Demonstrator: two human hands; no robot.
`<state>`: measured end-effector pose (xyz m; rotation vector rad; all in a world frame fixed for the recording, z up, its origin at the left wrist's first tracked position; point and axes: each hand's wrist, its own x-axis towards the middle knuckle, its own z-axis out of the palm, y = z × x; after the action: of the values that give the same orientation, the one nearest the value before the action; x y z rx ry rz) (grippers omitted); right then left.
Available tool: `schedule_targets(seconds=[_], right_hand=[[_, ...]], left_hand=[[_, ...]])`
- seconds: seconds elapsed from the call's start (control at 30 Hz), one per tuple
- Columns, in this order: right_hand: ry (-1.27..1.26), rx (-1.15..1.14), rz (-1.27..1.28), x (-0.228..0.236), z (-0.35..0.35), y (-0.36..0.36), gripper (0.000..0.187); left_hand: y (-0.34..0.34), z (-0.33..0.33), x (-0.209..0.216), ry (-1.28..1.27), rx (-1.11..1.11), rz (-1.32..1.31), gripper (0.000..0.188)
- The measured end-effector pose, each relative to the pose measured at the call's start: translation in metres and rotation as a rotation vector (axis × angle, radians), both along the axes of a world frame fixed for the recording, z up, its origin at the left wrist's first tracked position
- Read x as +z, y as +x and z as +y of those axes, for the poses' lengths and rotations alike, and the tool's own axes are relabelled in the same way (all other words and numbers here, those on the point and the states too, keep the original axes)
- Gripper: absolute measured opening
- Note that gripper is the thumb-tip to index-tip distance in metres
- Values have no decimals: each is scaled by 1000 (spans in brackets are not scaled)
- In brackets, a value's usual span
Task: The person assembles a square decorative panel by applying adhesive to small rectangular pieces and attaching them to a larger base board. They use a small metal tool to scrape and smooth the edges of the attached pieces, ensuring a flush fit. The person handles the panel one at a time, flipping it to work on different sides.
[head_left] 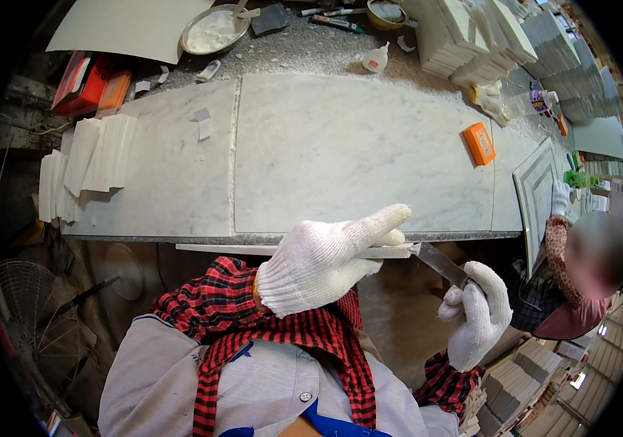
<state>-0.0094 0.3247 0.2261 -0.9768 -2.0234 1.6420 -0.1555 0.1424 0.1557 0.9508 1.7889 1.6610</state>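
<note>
My left hand, in a white knit glove, grips a thin white strip at the front edge of the marble-topped table. Its index finger stretches out above the strip, with the thumb beneath. A pale edge, probably the same strip, also shows left of the wrist. In my right hand, gloved alike, is a flat metal blade like a putty knife; the closed fingers hide its handle. The blade's tip meets or nearly meets the strip's right end, where a little whitish stuff shows.
An orange box lies on the marble toward the right. White strips are stacked at left. A bowl of white powder stands at the back, near a small white bottle. Tile stacks fill the far right; a co-worker is at right.
</note>
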Motion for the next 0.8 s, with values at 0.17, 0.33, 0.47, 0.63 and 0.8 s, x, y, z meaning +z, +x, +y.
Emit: schedule_targets(seconds=[0.17,0.33,0.47,0.63,0.8], right_hand=[[41,18,7,0,-1,3,27],[65,-16,14,1,-3,1,27],[52,-4,18,1,-2,3,27],[101,32,-23,5,-4,1,26],[111,9,14,5,-5,3,26]], left_hand=[[0,0,0,29,6,-2,68],[1,0,0,59,-2,-84,68],[-1,0,0,50,-18,-44,68],[0,-1,1,14,-22,-65,68],[0,0,-1,50,-19,-70,70]])
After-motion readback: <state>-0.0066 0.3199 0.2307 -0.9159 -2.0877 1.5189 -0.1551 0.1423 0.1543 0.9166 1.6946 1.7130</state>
